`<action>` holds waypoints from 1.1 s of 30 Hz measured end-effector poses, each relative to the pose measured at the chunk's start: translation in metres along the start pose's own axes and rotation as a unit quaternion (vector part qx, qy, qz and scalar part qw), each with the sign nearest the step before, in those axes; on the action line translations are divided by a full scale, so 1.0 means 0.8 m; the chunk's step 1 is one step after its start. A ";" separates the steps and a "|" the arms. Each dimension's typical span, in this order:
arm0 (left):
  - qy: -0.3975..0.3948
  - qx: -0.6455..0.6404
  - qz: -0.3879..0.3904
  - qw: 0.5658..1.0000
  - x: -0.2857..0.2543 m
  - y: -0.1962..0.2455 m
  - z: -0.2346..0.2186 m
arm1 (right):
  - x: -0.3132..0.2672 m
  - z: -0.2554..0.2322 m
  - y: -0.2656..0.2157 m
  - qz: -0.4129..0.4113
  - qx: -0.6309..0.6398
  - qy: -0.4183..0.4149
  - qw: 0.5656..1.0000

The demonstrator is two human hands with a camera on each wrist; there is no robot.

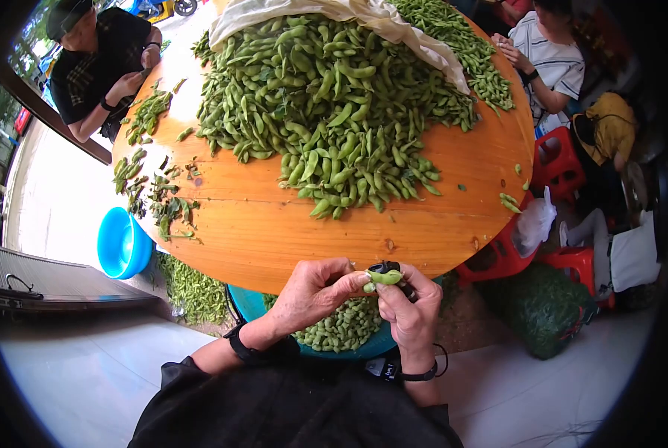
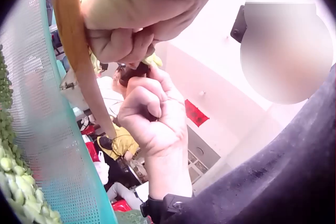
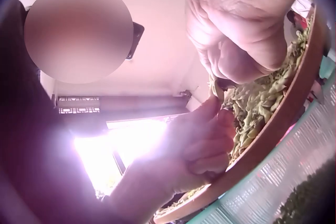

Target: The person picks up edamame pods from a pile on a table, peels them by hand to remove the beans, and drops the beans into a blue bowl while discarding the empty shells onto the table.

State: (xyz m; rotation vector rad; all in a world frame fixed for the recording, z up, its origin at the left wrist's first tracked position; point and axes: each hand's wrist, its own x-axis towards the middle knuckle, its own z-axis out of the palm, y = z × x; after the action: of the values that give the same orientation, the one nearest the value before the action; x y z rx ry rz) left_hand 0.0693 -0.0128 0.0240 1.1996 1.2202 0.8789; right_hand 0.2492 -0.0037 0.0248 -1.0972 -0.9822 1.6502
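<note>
Just past the table's near edge, the two hands meet over a basin. Thumb and curled fingers of the left hand (image 1: 313, 297) pinch one end of a green edamame pod (image 1: 386, 277). The right hand (image 1: 412, 310) grips a small black tool (image 1: 382, 266) against that pod, its thumb right at the pod. Fingers cover most of the tool, and I cannot tell its kind. Shelled beans (image 1: 341, 328) fill the turquoise basin (image 1: 382, 342) underneath. In the left wrist view the right hand (image 2: 157, 116) shows curled fingers beside the pod (image 2: 153, 60).
A large heap of edamame pods (image 1: 326, 112) covers the back of the round wooden table (image 1: 274, 231). Leaf scraps (image 1: 171, 207) lie at its left. A blue basin (image 1: 123, 243) and red stools (image 1: 558, 160) stand around. Two people (image 1: 95, 67) sit across the table.
</note>
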 end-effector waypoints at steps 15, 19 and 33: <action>-0.128 -0.183 -0.075 0.972 -0.003 -0.009 -0.001 | 0.005 0.001 0.011 0.047 0.134 -0.018 0.990; -0.244 -0.088 0.067 0.964 -0.010 -0.012 -0.011 | -0.007 -0.031 -0.007 0.028 0.148 -0.001 0.989; 0.203 0.390 0.204 0.875 0.061 0.001 -0.075 | -0.054 -0.179 -0.035 -0.095 -0.569 0.214 0.789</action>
State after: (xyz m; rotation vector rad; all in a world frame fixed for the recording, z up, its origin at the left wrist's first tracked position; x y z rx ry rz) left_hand 0.0197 0.0458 0.0180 2.0487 1.7908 1.0107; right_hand 0.4005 -0.0181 0.0194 -1.9325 -1.7391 0.4440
